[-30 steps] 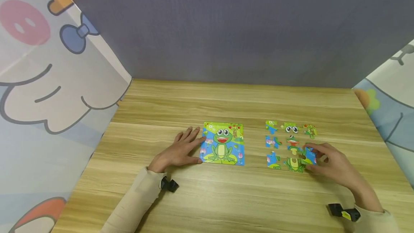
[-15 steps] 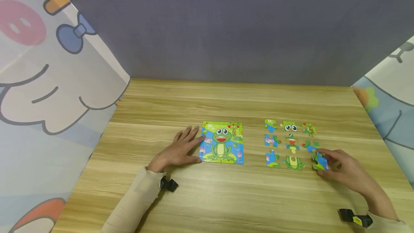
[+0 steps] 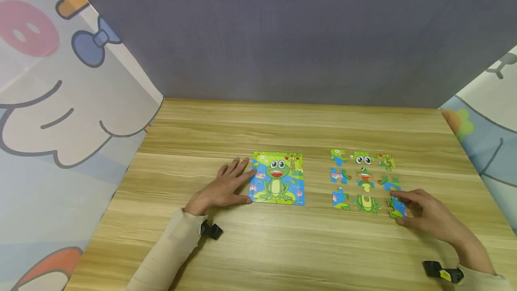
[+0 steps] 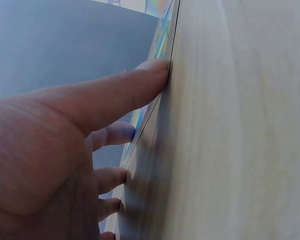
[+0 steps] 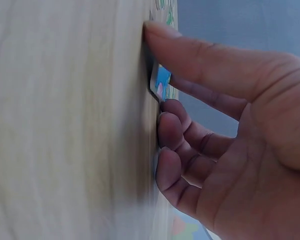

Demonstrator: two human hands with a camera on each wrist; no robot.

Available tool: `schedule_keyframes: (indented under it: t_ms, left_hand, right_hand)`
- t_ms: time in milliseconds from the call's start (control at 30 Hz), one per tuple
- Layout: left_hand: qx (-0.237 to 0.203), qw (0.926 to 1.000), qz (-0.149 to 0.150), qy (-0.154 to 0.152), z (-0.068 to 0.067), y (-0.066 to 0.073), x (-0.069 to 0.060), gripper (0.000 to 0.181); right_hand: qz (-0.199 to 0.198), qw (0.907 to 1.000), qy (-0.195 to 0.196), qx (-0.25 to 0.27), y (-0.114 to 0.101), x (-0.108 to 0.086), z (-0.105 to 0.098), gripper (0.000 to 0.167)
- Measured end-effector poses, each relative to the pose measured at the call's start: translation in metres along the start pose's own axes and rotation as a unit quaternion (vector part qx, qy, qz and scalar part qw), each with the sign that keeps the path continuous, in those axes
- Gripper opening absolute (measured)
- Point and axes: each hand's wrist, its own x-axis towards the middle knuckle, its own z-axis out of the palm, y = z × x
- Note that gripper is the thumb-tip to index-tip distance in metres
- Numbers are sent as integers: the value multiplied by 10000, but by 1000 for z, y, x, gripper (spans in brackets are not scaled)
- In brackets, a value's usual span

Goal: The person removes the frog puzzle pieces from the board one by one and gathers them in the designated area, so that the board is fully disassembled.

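Observation:
My left hand (image 3: 224,188) lies flat at the left of a square frog picture board (image 3: 276,178), fingers spread, with thumb and index fingertips touching its left edge. The left wrist view shows the thumb (image 4: 135,90) against that edge. My right hand (image 3: 434,217) pinches a corner puzzle piece (image 3: 399,208), blue and green, between thumb and fingers at the table. Above it lies a blue piece with a red spot (image 3: 389,183), and to its left a piece with frog legs (image 3: 367,205). In the right wrist view the held piece (image 5: 162,80) is partly hidden by the thumb.
Several other pieces lie in spaced rows, among them the frog's eyes (image 3: 362,158), its mouth (image 3: 365,178) and a left corner piece (image 3: 340,199). A grey panel (image 3: 282,35) stands at the back of the wooden table (image 3: 282,246). Cartoon-printed walls flank both sides.
My right hand moved right with the corner piece, away from the frog-legs piece, then set it lower in the right column. The blue piece with the red spot came into view. My left hand stayed put.

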Motion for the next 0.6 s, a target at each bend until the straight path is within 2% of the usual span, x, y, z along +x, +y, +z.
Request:
schedule_keyframes:
  t_ms: [233,600]
  left_hand:
    - [-14,10000,10,5,0,0,0,80]
    - [39,10000,27,11,1,-1,1,80]
  right_hand:
    - [-94,9999,-2,125,2,0,0,68]
    - [-20,9998,-91,150,2,-1,0,70]
